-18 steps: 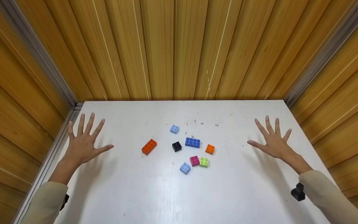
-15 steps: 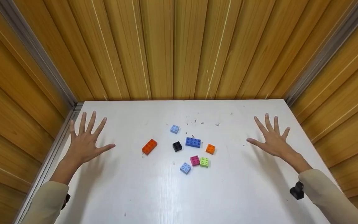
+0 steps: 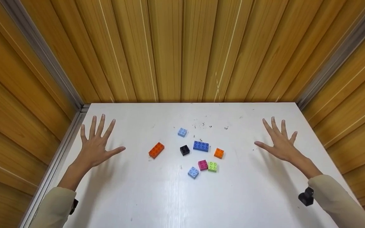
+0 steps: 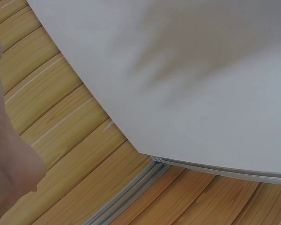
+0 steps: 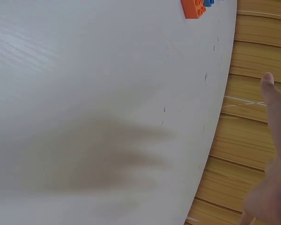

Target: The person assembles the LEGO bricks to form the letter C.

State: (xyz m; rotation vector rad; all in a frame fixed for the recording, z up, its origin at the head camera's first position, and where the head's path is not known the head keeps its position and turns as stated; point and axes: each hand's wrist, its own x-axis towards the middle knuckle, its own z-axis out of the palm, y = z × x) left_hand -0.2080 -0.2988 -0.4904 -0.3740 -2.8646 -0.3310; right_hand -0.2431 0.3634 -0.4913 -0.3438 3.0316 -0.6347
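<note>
Both hands hover above a white table with fingers spread, touching nothing. The left hand (image 3: 95, 150) is nearest the long red-orange brick (image 3: 156, 150); the right hand (image 3: 280, 145) is nearest the small orange brick (image 3: 219, 153). Between them lie a light blue brick (image 3: 182, 132) at the back, a black brick (image 3: 184, 150), a long blue brick (image 3: 201, 146), a magenta brick (image 3: 202, 165) close beside a lime green brick (image 3: 212, 167), and a second light blue brick (image 3: 193, 172) in front. In the right wrist view, an orange brick (image 5: 193, 8) shows at the top edge.
The white table (image 3: 157, 202) meets a yellow wood-patterned wall (image 3: 169, 50) at the back, with similar walls left and right. Grey metal rails (image 3: 49, 50) run along the corners and the left table edge. Small dark marks dot the tabletop behind the bricks.
The whole head view has shifted slightly, so table and bricks appear a little further right. The left hand has moved slightly right, toward the bricks. Both hands stay spread; the bricks lie as before.
</note>
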